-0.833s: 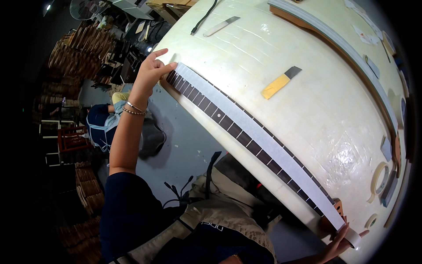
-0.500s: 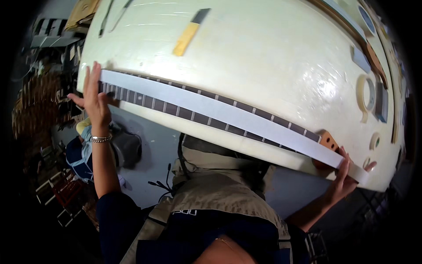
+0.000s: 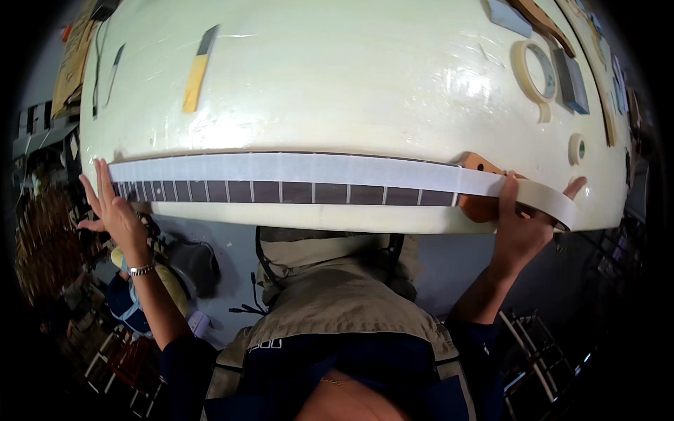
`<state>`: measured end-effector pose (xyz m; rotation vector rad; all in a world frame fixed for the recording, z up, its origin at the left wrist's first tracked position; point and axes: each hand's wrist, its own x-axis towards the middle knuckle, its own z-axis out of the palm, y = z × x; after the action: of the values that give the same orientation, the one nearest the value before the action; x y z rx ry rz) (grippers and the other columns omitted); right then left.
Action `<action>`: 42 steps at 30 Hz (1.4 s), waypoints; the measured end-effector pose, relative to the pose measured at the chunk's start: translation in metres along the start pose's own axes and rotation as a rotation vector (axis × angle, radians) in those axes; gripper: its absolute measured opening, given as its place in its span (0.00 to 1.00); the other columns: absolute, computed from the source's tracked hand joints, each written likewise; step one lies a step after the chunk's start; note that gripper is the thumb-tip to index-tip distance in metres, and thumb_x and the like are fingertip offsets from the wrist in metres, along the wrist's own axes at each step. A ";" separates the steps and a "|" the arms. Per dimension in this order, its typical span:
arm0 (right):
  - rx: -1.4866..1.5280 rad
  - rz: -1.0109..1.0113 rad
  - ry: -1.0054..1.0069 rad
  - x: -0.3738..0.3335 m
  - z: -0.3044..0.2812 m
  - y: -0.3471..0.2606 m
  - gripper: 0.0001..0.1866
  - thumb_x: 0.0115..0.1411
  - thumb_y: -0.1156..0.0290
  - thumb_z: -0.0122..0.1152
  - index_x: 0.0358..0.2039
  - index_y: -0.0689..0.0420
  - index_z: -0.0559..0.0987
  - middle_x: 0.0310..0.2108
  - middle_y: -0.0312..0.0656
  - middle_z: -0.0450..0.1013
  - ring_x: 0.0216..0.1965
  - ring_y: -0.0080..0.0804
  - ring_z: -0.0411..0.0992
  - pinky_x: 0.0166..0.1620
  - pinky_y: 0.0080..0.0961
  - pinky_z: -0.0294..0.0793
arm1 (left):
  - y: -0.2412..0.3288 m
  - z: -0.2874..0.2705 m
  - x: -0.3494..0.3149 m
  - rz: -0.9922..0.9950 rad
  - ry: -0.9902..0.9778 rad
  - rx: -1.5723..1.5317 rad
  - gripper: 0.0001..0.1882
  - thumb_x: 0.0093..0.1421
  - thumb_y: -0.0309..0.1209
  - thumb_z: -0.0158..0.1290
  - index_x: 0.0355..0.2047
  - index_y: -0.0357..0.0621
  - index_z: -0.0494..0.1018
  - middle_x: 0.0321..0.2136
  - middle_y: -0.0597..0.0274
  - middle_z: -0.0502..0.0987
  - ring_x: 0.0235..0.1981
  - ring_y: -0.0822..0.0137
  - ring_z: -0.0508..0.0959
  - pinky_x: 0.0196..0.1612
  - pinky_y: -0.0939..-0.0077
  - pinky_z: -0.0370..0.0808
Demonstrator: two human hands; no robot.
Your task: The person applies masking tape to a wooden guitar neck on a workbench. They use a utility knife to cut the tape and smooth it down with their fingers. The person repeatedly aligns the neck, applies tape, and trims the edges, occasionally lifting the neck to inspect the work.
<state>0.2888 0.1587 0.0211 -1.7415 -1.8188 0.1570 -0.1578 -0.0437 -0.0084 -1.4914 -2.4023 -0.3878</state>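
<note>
A guitar neck with a dark fretboard (image 3: 295,193) lies along the near edge of the table, its orange-brown headstock (image 3: 479,208) to the right. A pale strip of masking tape (image 3: 281,168) runs lengthwise over the far half of the fretboard, leaving the near half bare. At the neck's left end my left hand (image 3: 121,216) has its fingers spread, fingertips against the end of the strip. Beside the headstock, my right hand (image 3: 523,231) grips the masking tape roll (image 3: 564,205), the strip running from it; part of the roll is hidden by the fingers.
A flat blade with a yellow-wrapped handle (image 3: 195,83) lies far left, near a thin tool (image 3: 114,76). At the far right are a large tape roll (image 3: 520,67), a small roll (image 3: 576,149), a grey block (image 3: 572,83) and a curved wooden piece (image 3: 546,27).
The strip lay at a slant with fret ends showing on both sides; now it follows the far side of the fretboard. My view has turned, so the neck appears level.
</note>
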 end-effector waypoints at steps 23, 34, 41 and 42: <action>0.019 -0.148 0.070 -0.007 0.009 0.007 0.14 0.51 0.73 0.63 0.38 0.64 0.76 0.62 0.57 0.51 0.36 0.37 0.72 0.41 0.29 0.71 | 0.336 0.005 -0.014 0.606 -0.255 -0.104 0.40 0.58 0.59 0.35 0.59 0.37 0.57 0.60 0.47 0.59 0.63 0.56 0.57 0.55 0.39 0.12; 0.278 -0.141 0.015 -0.016 0.027 0.008 0.16 0.60 0.71 0.53 0.44 0.69 0.70 0.45 0.53 0.70 0.57 0.42 0.57 0.56 0.35 0.59 | 0.347 -0.003 -0.006 0.743 -0.052 0.116 0.34 0.58 0.51 0.42 0.47 0.26 0.68 0.48 0.34 0.69 0.57 0.40 0.61 0.64 0.58 0.48; 0.261 -0.333 0.080 -0.016 0.027 0.008 0.13 0.63 0.70 0.49 0.37 0.69 0.74 0.46 0.54 0.69 0.46 0.44 0.68 0.52 0.33 0.64 | 0.244 -0.001 0.084 0.180 -0.200 -0.096 0.18 0.55 0.35 0.50 0.39 0.30 0.71 0.37 0.44 0.70 0.38 0.54 0.71 0.43 0.61 0.71; 0.357 -0.193 0.022 -0.021 0.030 0.012 0.14 0.63 0.69 0.48 0.38 0.69 0.74 0.45 0.54 0.70 0.46 0.45 0.68 0.52 0.34 0.65 | 0.217 0.007 0.096 0.037 -0.224 0.115 0.16 0.54 0.33 0.51 0.38 0.31 0.71 0.37 0.46 0.69 0.36 0.56 0.70 0.37 0.62 0.73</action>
<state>0.2835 0.1500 -0.0163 -1.3111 -1.8024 0.3591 -0.0035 0.1310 0.0375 -1.5999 -2.5119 -0.0758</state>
